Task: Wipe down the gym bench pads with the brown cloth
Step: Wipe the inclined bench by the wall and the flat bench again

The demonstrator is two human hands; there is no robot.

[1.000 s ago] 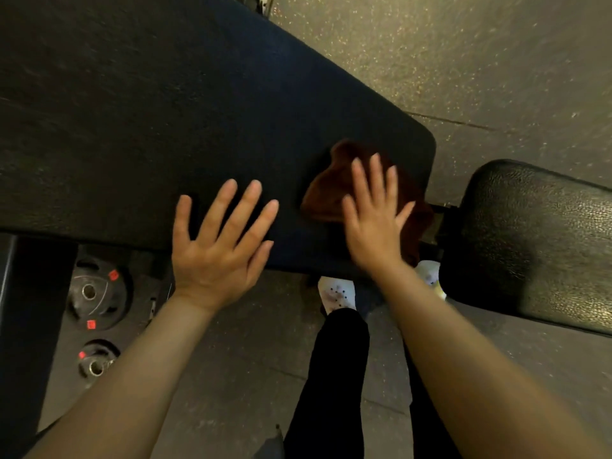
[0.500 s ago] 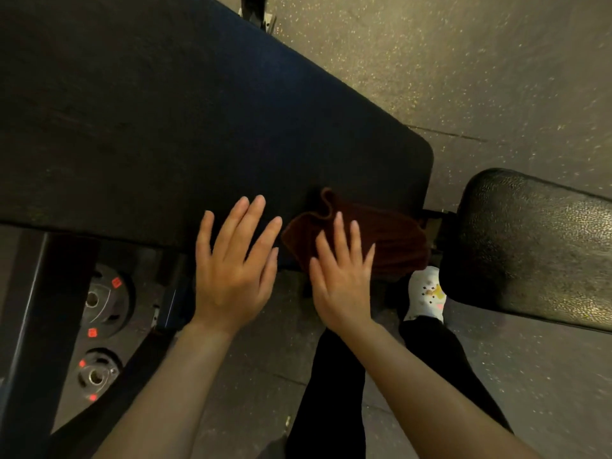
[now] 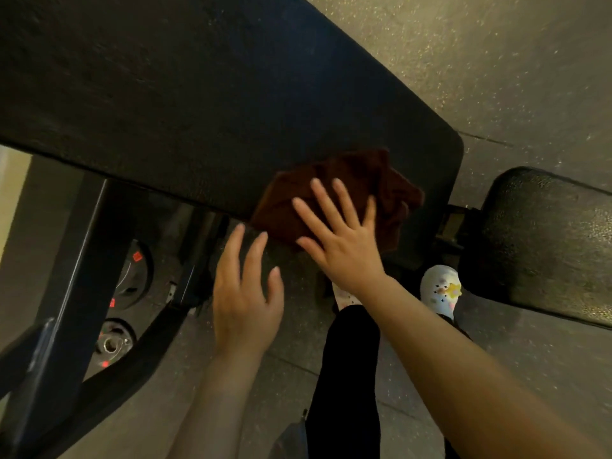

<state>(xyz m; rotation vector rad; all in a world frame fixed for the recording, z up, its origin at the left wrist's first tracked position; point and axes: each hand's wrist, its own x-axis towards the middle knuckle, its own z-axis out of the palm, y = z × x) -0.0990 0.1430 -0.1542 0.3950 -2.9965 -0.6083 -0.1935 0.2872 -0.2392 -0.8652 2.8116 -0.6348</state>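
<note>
- The brown cloth (image 3: 351,193) is pressed flat on the big bench pad (image 3: 198,104), right at its near edge and close to its rounded corner.
- The right hand (image 3: 341,240) is laid on the cloth with fingers spread wide.
- The left hand (image 3: 245,293) is held open off the pad's edge, holding nothing.
- A second pad (image 3: 546,246) is seen to the right, across a small gap.
- Lots of bare pad is left to the far left.

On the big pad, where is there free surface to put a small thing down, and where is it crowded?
The big pad is bare from the brown cloth up to its far edge and leftwards. Its near right corner is crowded: the right hand presses the cloth there, the left hand beside it.
</note>
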